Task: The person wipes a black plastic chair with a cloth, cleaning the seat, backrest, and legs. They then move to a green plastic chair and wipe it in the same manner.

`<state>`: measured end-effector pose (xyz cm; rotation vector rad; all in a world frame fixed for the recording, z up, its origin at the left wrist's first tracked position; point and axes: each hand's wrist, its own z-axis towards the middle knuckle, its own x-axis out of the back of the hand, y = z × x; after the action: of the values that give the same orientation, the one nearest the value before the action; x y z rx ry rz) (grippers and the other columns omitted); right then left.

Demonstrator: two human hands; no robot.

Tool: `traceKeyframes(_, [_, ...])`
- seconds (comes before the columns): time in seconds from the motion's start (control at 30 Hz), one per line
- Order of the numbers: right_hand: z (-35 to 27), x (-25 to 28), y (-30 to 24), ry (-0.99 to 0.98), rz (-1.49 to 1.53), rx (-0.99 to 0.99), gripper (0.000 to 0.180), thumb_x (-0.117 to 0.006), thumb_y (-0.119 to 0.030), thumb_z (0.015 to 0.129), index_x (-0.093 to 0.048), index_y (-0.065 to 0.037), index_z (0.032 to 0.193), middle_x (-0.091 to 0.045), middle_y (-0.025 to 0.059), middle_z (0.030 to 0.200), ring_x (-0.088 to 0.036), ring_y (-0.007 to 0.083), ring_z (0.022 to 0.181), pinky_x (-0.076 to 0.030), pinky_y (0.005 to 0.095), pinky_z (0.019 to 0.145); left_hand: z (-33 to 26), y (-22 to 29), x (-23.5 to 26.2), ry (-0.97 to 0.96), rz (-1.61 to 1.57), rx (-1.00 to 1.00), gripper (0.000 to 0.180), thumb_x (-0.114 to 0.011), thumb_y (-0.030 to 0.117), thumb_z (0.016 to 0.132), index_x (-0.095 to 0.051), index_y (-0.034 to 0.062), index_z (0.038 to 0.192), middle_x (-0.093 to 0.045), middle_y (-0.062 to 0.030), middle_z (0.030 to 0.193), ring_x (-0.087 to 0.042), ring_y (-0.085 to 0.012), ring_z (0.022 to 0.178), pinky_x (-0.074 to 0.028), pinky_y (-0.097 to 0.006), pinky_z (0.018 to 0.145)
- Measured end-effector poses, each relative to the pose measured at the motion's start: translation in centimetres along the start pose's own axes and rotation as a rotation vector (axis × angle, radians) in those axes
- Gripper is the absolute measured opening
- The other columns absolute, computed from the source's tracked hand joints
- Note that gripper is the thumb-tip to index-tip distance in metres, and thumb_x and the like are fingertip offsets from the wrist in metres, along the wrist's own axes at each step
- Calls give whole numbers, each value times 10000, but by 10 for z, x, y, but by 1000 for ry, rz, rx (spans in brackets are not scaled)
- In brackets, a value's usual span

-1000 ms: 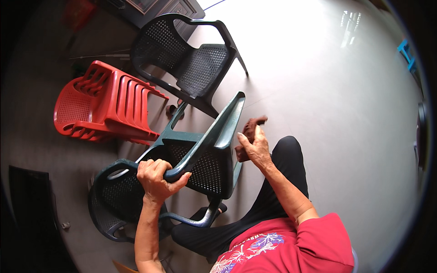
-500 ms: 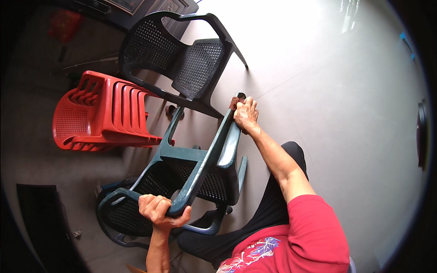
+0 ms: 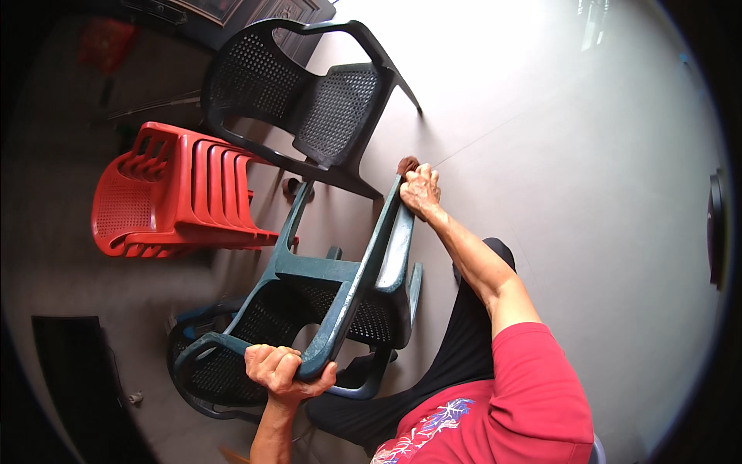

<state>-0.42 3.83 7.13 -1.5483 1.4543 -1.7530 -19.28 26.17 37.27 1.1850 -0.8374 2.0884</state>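
A worn dark green plastic armchair (image 3: 317, 268) lies tipped over in front of me, its legs pointing away. My left hand (image 3: 282, 375) is closed around the near corner of its frame. At the far end of the right-hand leg, my right hand (image 3: 421, 192) is closed, fingers curled against a brown cloth cover (image 3: 408, 165) over the leg's tip. My fingers partly hide that cover. Another brown cover (image 3: 297, 189) shows at the end of the left-hand leg. Beneath the held chair is another dark chair (image 3: 220, 379), partly hidden.
A black plastic armchair (image 3: 336, 116) stands just beyond the green chair's legs. Left of it is a stack of red plastic chairs (image 3: 205, 189). A dark flat panel (image 3: 89, 387) is at the lower left. Grey tiled floor (image 3: 587, 193) stretches to the right.
The brown cover now sits over the leg's tip, where a dark opening showed before. My left hand and the chair's near corner have shifted slightly right and toward me.
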Motion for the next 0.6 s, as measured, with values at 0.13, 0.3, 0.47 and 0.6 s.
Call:
traceKeyframes(0.13, [-62,28,-26,-92,-13,220,353,-501,-165,747,-631,27,1014,-430,223,1151,-404,431,1083,-415,484,948,0,1,-1,34,20,13,479,-740,415,595,-364,126,523,-403,-6,503,-394,-195,468,-315,-338,549])
traceKeyframes(0.3, [-158,54,-52,84,367,488,125,-561,-110,777,-589,-2,834,-470,182,975,-462,356,914,-407,444,842,0,3,3,34,43,20,487,-751,381,569,-335,133,516,-373,-14,505,-380,-212,474,-309,-344,553])
traceKeyframes(0.47, [-226,88,-96,177,695,727,168,-589,24,774,-557,2,938,-477,169,1030,-491,323,966,-416,386,873,1,8,2,27,49,22,491,-757,371,562,-330,134,509,-378,-13,514,-381,-214,480,-308,-349,555])
traceKeyframes(0.6, [-215,90,-106,182,572,896,147,-580,-47,805,-575,-21,950,-491,150,1043,-479,308,951,-403,396,863,-2,8,3,42,31,13,467,-755,376,567,-366,125,508,-394,-11,504,-385,-208,475,-312,-342,557])
